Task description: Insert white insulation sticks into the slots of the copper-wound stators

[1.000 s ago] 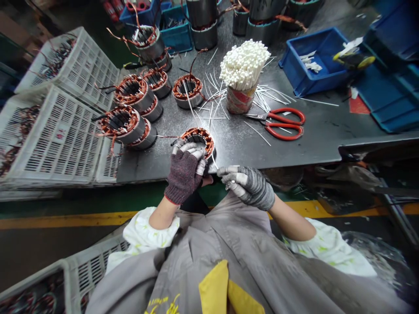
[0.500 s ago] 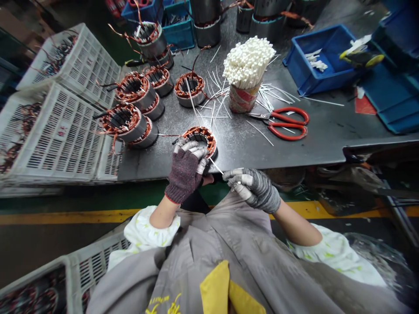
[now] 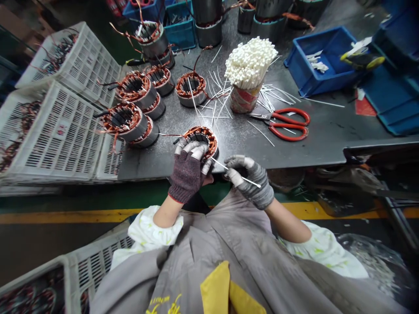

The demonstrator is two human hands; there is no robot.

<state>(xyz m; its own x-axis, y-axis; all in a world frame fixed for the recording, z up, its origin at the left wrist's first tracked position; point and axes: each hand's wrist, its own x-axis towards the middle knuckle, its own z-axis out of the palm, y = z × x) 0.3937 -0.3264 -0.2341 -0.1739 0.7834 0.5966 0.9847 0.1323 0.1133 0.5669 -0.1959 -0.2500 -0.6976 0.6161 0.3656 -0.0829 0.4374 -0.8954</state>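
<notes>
At the table's front edge stands a motor stator (image 3: 212, 140) with copper windings and a dark slotted bore. My left hand (image 3: 188, 172), in a dark maroon glove with pale taped fingertips, is closed on its near side, fingers over the rim. A white cable tie (image 3: 250, 181) runs from the stator's right side out to the right, its small head at the free end. My right hand (image 3: 250, 181), in a grey glove with taped fingertips, has thumb and fingers curled around this tie. Its inner end is hidden at the stator.
A cup (image 3: 244, 99) packed with cable ties stands behind, loose ties scattered around it. Red-handled scissors (image 3: 291, 124) lie to its right. Several stators (image 3: 131, 117) are stacked at left beside white crates (image 3: 72, 131). A blue bin (image 3: 322, 65) sits at back right.
My right hand has shifted slightly left and up along the cable tie. More of the tie and its head now show across the glove. My left hand stays on the stator.
</notes>
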